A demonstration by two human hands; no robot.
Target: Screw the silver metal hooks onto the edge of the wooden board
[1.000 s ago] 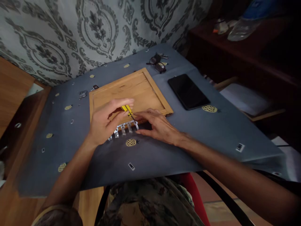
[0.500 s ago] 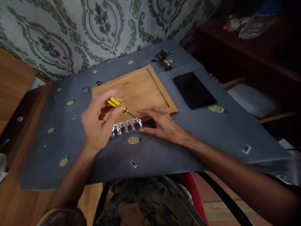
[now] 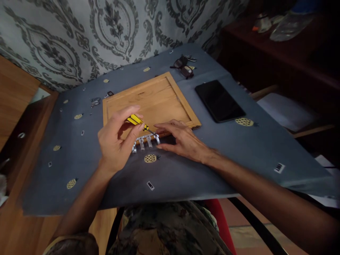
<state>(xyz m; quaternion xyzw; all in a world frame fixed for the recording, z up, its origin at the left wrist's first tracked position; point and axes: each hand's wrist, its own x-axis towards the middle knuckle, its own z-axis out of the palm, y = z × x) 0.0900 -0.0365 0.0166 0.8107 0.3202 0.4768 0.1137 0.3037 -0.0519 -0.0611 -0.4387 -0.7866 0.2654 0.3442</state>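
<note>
My left hand (image 3: 114, 140) is closed around the yellow and black handle of a screwdriver (image 3: 136, 120). The screwdriver's tip meets the rightmost of a row of silver metal hooks (image 3: 149, 141) along the near edge of a framed wooden board (image 3: 148, 99). Part of the hook row is hidden behind my left hand. My right hand (image 3: 183, 140) rests at the board's near edge, fingers stretched over the wood and thumb beside the rightmost hook. A gap shows between its thumb and forefinger, around that hook's end.
On the blue patterned tablecloth (image 3: 175, 180), a black tablet or phone (image 3: 219, 101) lies right of the board. Dark glasses (image 3: 182, 67) sit behind it, and small metal pieces (image 3: 95, 102) lie to the left. A plastic bottle (image 3: 290, 26) lies on a dark surface at upper right.
My left hand and the screwdriver have shifted right and slightly down, bringing the tip onto the rightmost hook. My right hand stays almost in place.
</note>
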